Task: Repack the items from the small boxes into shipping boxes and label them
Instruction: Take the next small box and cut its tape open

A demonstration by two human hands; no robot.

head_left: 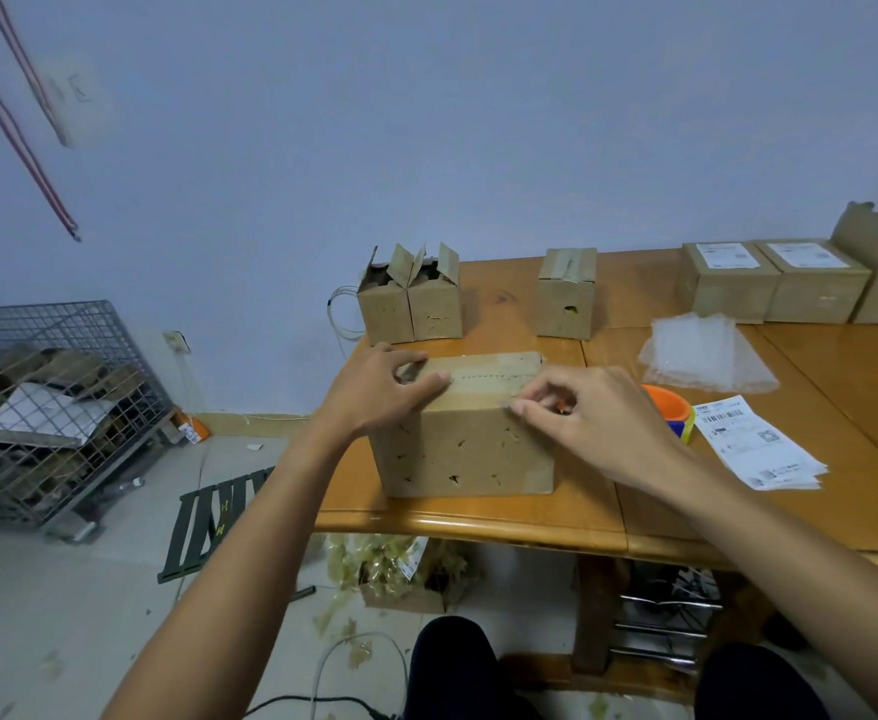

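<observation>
The person is sitting at the near edge of the wooden table, and everything here is placed from the taped cardboard box standing right in front of them. The left hand is lying spread on the box's top left corner, fingers open and pressing down, gripping nothing. The right hand is curling at the top right edge, thumb and forefinger pinching together at the tape seam; something small and orange is showing between the fingers, but I cannot tell what it is.

The box looks like stiff corrugated board, punched with small holes, so it should hold its shape under a flat palm. I'd guess it is light enough to slide, which is why one hand is pinning it. The corners and top edges look like the safest places to hold; the holed faces may dent.

Just right of the box a tape roll is sitting, with a stack of shipping labels beside that. Bubble wrap is lying beyond them. Behind the box, two opened small boxes and a taped one are standing, and far right, two labelled boxes are waiting against the wall.
</observation>
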